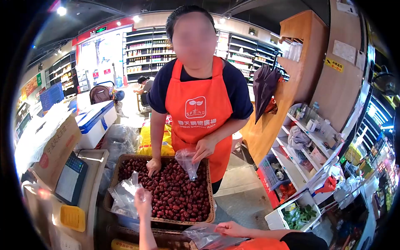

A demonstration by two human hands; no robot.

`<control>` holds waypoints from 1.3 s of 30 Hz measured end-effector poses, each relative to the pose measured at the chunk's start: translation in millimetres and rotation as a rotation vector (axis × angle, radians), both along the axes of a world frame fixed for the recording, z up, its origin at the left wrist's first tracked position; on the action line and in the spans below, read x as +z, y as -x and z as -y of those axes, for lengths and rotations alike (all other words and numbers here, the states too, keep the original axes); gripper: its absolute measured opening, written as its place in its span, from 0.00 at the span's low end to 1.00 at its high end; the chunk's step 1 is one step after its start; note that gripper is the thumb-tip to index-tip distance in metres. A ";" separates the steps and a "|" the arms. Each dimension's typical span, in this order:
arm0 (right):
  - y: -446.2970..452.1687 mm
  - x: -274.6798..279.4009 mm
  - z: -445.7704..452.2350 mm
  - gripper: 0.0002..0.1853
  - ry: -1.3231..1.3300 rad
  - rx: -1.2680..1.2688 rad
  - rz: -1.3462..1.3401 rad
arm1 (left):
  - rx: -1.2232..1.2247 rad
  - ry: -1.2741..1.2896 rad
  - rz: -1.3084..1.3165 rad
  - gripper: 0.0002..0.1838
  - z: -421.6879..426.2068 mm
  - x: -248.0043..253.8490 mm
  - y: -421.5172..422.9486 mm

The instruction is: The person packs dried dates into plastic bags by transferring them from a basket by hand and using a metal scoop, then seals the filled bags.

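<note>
2 hands point(143, 203) point(231, 228) by basket's near edge point(183, 222)

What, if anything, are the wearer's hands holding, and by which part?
Right hand: a clear plastic bag, apparently near its edge. Left hand: blurred beside other clear plastic; cannot tell whether it holds anything.

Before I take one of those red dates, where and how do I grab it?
Probably pinch a date around its middle, coming from above. Each is small and rounded, and crowded by others in the basket, so the top looks the open side. The near side keeps clear of the other person's right hand.
</note>
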State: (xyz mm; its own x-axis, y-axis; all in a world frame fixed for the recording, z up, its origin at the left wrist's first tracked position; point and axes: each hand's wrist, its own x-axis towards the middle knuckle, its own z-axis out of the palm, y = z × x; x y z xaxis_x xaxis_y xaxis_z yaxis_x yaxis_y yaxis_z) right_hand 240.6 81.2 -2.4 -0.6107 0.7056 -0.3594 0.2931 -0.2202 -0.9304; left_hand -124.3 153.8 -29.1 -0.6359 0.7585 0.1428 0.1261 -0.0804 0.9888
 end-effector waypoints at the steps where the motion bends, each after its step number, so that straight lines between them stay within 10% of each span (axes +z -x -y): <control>1: 1.0 2.5 -0.5 0.16 -0.009 0.010 0.008 | -0.221 -0.022 -0.032 0.24 13.5 14.8 -23.7; 8: 0.9 6.5 1.0 0.14 -0.295 0.141 0.098 | -1.175 0.006 -0.500 0.33 88.9 58.5 -136.8; 14: -16.2 21.9 -5.9 0.10 -0.239 0.186 0.178 | -1.015 0.258 -0.039 0.09 114.4 51.8 -155.0; 26: -104.0 -12.9 9.2 0.11 0.402 -0.363 -0.512 | -0.596 -0.001 0.458 0.08 121.9 45.3 -221.5; 39: -148.2 -7.5 55.6 0.07 0.104 -0.409 -0.306 | -0.516 -0.011 0.547 0.08 131.9 30.6 -251.8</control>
